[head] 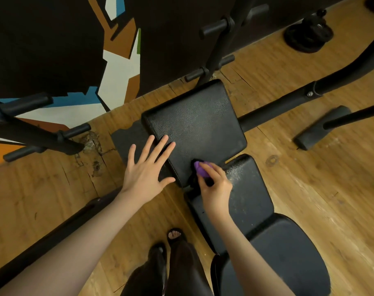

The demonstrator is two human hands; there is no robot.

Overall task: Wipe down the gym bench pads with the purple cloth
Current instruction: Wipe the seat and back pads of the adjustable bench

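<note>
The purple cloth (200, 168) is bunched up small on the near edge of the top pad (194, 124), at about 6 o'clock on it. The right hand (214, 184) holds the cloth with curled fingers. At 9 o'clock from the cloth, the left hand (146, 167) is spread wide, its fingertips over the pad's left edge. The middle pad (246, 193) lies at 5 o'clock. Under everything is a wood floor (310, 178).
</note>
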